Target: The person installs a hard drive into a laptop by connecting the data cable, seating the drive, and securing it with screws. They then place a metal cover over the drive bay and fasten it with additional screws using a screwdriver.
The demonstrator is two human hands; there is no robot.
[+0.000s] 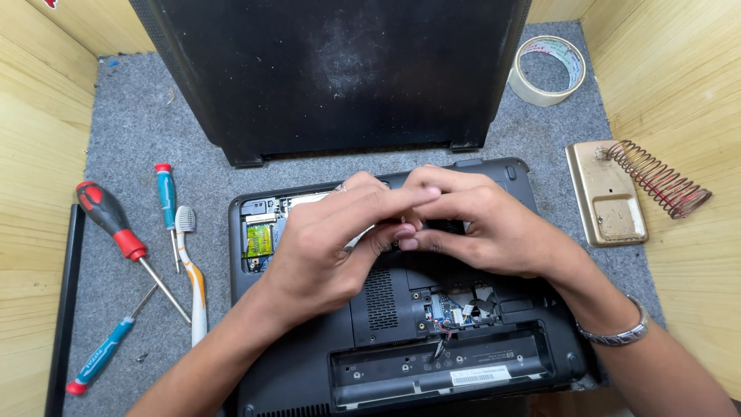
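Here the laptop lies bottom-up on the grey mat, covers off, a green board bared at its left. Over its middle the left hand and right hand meet, fingertips pinched together; whatever sits between them is hidden, so I cannot tell what they hold. The near edge of the laptop is cut off. Outward lie two screwdrivers, a third, a toothbrush, a tape roll and a coil stand. Wooden walls close it in.
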